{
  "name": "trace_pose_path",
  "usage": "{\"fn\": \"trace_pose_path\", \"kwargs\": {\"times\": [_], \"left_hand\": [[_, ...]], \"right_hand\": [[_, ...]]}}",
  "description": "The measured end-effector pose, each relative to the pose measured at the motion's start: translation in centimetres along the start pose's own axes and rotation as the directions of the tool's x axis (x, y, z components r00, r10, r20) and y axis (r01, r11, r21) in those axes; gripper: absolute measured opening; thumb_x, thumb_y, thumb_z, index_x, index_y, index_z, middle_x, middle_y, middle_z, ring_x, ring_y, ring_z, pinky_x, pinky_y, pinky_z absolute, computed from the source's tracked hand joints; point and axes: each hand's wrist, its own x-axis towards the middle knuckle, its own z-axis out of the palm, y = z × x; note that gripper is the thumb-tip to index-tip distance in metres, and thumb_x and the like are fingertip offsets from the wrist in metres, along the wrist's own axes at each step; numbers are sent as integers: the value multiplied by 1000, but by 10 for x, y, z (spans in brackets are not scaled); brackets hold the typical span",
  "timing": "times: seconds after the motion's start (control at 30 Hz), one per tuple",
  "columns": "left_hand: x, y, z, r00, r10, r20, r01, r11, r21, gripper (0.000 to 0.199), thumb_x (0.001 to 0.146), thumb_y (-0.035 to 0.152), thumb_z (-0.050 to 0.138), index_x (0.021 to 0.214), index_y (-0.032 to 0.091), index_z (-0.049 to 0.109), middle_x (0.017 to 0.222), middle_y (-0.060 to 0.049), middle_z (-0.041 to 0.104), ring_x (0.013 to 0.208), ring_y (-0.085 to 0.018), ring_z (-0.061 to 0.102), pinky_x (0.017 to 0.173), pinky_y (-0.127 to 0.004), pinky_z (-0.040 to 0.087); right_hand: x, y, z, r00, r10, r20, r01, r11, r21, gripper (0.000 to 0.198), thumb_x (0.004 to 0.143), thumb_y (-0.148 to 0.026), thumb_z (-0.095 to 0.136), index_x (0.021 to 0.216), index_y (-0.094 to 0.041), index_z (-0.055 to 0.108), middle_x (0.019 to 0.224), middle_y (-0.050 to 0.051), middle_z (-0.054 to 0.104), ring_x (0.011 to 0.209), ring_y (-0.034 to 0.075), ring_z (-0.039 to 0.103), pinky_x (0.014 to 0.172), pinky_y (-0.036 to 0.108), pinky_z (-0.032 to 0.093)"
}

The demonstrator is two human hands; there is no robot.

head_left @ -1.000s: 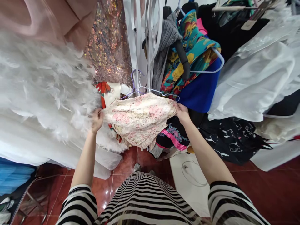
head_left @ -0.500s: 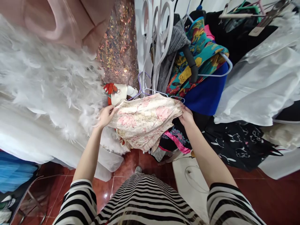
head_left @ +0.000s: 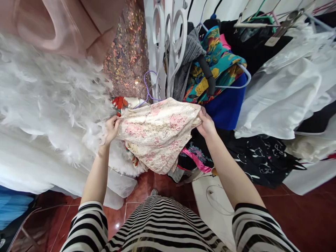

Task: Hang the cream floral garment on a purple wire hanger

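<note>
A cream garment with pink flowers [head_left: 159,134] is stretched between my two hands in front of me. My left hand [head_left: 112,129] pinches its left edge, close to the white feathers. At the opposite edge, my right hand [head_left: 206,123] grips the cloth between thumb and fingers. Behind the garment's top stands a purple hanger [head_left: 147,89], its lower part hidden by the fabric. A piece with red and cream print [head_left: 120,103] peeks out beside my left hand.
White feathered clothing [head_left: 52,94] fills the left, next to sequined fabric [head_left: 128,56]. A white scrolled metal frame [head_left: 176,49] rises ahead. To the right hang a teal floral garment [head_left: 223,52], blue cloth [head_left: 225,106] and white garments [head_left: 283,98]. A white board [head_left: 210,206] lies low by the red tiled floor [head_left: 118,217].
The floral garment now hangs slightly lower and spreads wider, covering the hanger seen at its right. Both hands have shifted a little left in view and still hold it.
</note>
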Motion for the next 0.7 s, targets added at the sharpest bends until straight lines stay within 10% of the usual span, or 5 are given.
{"fn": "trace_pose_path", "kwargs": {"times": [0.7], "left_hand": [[-30, -18, -16, 1000, -28, 5, 28, 999, 46, 23, 85, 35, 52, 66, 23, 46, 55, 2, 41, 55, -14, 42, 57, -24, 41]], "right_hand": [[-7, 35, -5, 992, 18, -124, -36, 988, -150, 33, 73, -55, 76, 83, -25, 69, 91, 5, 78, 107, 27, 72, 93, 44, 61]]}}
